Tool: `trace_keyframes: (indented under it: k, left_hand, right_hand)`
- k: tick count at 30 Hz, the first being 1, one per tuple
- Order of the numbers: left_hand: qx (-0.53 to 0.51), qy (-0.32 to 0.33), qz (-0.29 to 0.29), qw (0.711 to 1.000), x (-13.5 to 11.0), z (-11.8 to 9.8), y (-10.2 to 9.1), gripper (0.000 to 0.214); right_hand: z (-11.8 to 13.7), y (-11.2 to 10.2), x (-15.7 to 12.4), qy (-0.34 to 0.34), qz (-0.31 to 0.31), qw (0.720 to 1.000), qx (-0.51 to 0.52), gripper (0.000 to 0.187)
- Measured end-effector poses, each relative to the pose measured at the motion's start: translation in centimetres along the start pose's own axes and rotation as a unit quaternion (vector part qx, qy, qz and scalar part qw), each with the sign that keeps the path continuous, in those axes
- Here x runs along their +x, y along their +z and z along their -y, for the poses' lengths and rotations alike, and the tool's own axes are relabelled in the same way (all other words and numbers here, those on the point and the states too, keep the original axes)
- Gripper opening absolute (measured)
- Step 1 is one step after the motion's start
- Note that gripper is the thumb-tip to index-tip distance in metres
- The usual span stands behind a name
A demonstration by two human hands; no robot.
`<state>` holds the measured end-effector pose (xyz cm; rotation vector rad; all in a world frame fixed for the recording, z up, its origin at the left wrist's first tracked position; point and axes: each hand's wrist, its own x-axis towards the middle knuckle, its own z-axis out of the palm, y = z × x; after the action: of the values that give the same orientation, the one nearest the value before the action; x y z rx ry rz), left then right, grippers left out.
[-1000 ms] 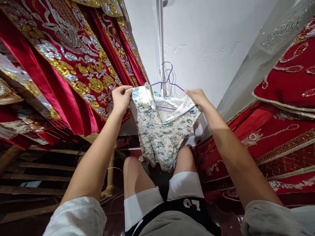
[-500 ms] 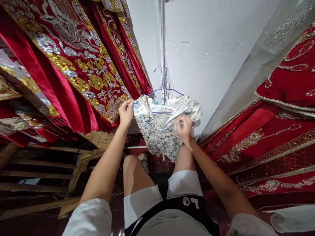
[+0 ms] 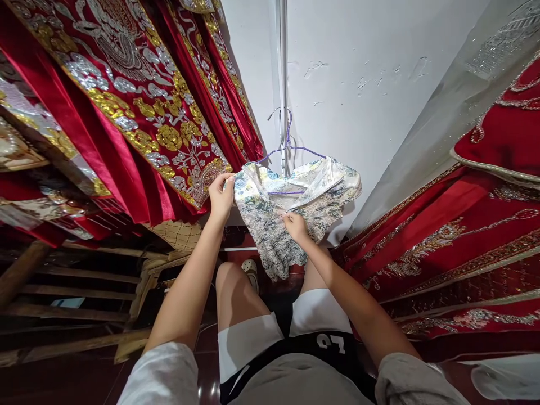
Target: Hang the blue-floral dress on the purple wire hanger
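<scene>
A floral blouse [image 3: 274, 230] in pale cream, yellow and blue hangs on a purple hanger [image 3: 304, 148] in front of me. At the blouse's left sleeve edge, my left hand [image 3: 221, 194] pinches the fabric between thumb and fingers. My right hand [image 3: 295, 226] is closed on the blouse's front, just below the V of the neckline. The hanger's hook sits against a white upright pole [image 3: 282, 67]. Part of the hanger bar shows through the neck opening.
Red garments with gold and silver sequins [image 3: 169, 135] hang on the left. More beaded red garments [image 3: 442, 236] line the right side. A wooden slatted frame [image 3: 80, 292] stands at lower left. Behind the pole is a white wall [image 3: 337, 67].
My right hand has moved left from the blouse's right side to the centre front and now grips it there. My left hand keeps its hold on the sleeve. The view has shifted slightly.
</scene>
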<state>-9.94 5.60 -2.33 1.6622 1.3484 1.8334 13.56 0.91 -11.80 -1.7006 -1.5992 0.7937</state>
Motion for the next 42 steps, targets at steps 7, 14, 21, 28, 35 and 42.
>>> trace_keyframes:
  k: [7,14,21,28,35,42]
  left_hand:
    - [-0.001,-0.006,-0.005,1.000,0.1,-0.3,-0.1,0.027]
    - [0.176,0.107,-0.103,0.973,-7.0,-0.6,1.5,0.045]
    - [0.086,0.073,0.185,0.976,-18.9,2.4,7.4,0.032]
    - [0.064,-0.013,0.168,0.984,-20.0,2.3,8.8,0.014]
    - [0.097,0.001,0.207,0.974,-20.1,3.0,8.7,0.013]
    - [0.080,0.051,0.287,0.953,-14.8,0.8,8.6,0.004]
  right_hand:
    - [0.1,-1.1,-0.2,-0.025,-0.050,0.998,-0.041,0.037]
    - [-2.2,-0.5,-3.0,-0.060,-0.006,0.995,0.084,0.040]
    - [-2.7,-1.0,-4.8,-0.065,0.066,0.984,0.152,0.035]
    - [0.2,-3.8,-3.4,0.005,0.071,0.951,0.302,0.021]
    - [10.3,-10.7,2.2,-0.011,0.001,0.908,0.418,0.018]
    - [12.5,-11.1,1.3,-0.051,-0.006,0.903,0.427,0.028]
